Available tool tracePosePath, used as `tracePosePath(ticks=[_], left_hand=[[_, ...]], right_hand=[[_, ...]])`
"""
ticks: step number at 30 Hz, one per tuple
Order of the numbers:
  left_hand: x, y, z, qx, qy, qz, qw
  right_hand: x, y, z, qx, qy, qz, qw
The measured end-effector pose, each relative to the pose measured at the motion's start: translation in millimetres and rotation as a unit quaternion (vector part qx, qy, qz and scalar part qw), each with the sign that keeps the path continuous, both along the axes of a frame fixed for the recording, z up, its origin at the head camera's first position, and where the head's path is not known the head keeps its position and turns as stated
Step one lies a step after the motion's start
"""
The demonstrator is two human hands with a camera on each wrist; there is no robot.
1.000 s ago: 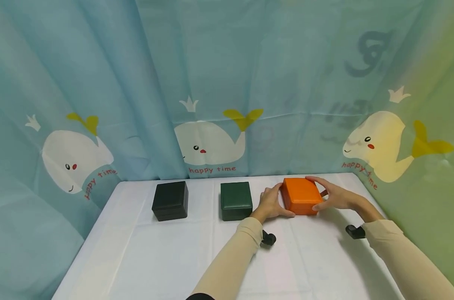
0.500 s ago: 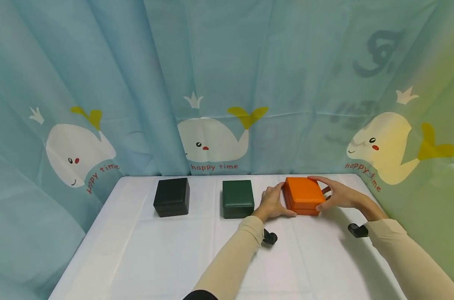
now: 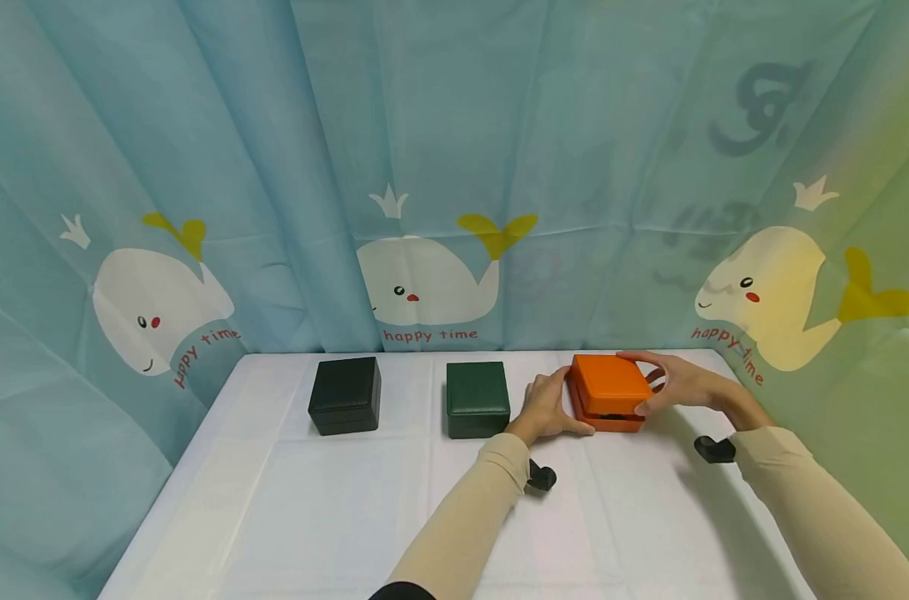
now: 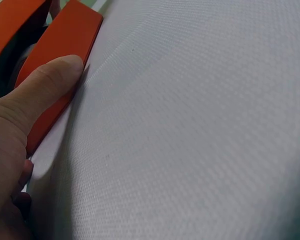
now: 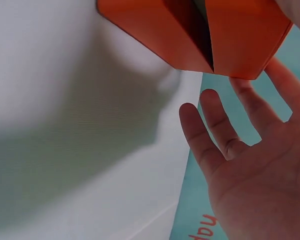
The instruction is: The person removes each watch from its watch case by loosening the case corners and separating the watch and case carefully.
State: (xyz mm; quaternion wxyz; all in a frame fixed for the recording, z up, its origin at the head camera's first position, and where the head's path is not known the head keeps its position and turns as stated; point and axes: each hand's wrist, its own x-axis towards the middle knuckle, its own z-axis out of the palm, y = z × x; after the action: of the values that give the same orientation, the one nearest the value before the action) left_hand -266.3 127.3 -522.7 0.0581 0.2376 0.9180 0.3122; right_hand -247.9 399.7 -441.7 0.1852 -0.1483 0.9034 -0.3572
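An orange box (image 3: 610, 382) stands at the right rear of the table, its lid tilted up a little at the front over a narrow dark gap. My left hand (image 3: 546, 408) holds the lower part of the box from the left; in the left wrist view its thumb (image 4: 50, 82) presses against the base's front wall. At the right side, my right hand (image 3: 679, 385) grips the lid (image 5: 245, 37), thumb at the front corner and fingers toward the back. What lies inside the box is hidden.
A dark green box (image 3: 477, 400), lid down, stands just left of my left hand. Farther left is a black box (image 3: 345, 396), also closed. All sit on a white-covered table (image 3: 334, 517), with a whale-print curtain (image 3: 424, 125) directly behind.
The orange box's lid, flat on its base before, has risen at the front with my right hand. My left hand has stayed at the base. The head view has shifted slightly.
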Motion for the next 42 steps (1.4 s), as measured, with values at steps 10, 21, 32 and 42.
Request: tracePosePath(ticks=[10, 21, 32, 42], left_hand=[[-1.0, 1, -3.7, 0.004, 0.014, -0.007, 0.9999], [-1.4, 1, -2.8, 0.005, 0.008, -0.006, 0.9999], [-2.3, 0, -3.9, 0.008, 0.005, -0.009, 0.9999], [-1.2, -2, -0.9, 0.010, 0.010, -0.006, 0.9999]], right_hand=[[-3.4, 5, 0.3, -0.027, -0.020, -0.014, 0.999], [-5.0, 9, -9.9, -0.096, -0.018, -0.022, 0.995], [-12.1, 11, -17.5, -0.152, -0.035, -0.031, 0.987], [-15.1, 9, -17.6, -0.166, -0.056, -0.052, 0.983]])
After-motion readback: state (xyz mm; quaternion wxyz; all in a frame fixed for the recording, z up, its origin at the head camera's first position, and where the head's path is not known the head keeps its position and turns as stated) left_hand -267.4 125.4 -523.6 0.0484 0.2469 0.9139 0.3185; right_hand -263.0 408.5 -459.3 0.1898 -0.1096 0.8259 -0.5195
